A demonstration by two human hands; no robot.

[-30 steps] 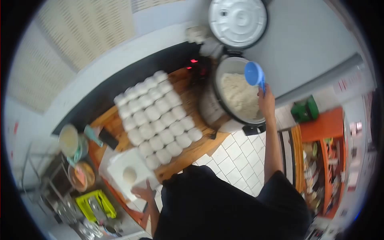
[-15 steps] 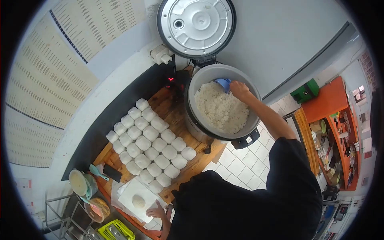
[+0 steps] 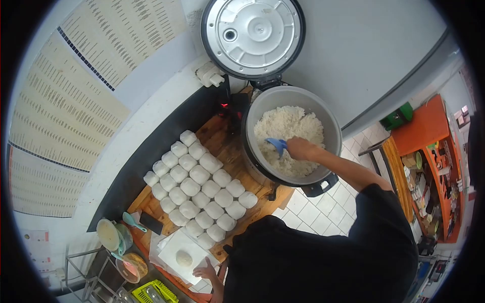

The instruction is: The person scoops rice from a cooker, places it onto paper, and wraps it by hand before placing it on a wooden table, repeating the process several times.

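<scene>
My right hand (image 3: 301,149) is closed round the handle of a blue rice scoop (image 3: 275,145). The scoop's head dips into cooked white rice (image 3: 290,118) inside a large rice cooker (image 3: 331,126), whose lid (image 3: 260,30) stands raised. At the lower left, my left hand (image 3: 205,271) rests with its fingers stretched out at the edge of a white paper sheet (image 3: 174,247). A single mound of rice (image 3: 184,259) sits on that sheet, just beyond the fingertips. Several rows of white wrapped bundles (image 3: 189,187) cover the wooden table beside the cooker.
A dark phone-like slab (image 3: 151,223) and a turquoise spoon (image 3: 134,221) lie near the wall. Tubs with utensils (image 3: 132,267), a wire rack (image 3: 76,267) and a yellow-green basket (image 3: 164,293) stand at the lower left. An orange shelf unit (image 3: 422,121) is far right.
My right hand has brought the scoop from the cooker's far wall down toward its near left side, into the rice. My left hand stays at the paper sheet; the whole view has shifted slightly.
</scene>
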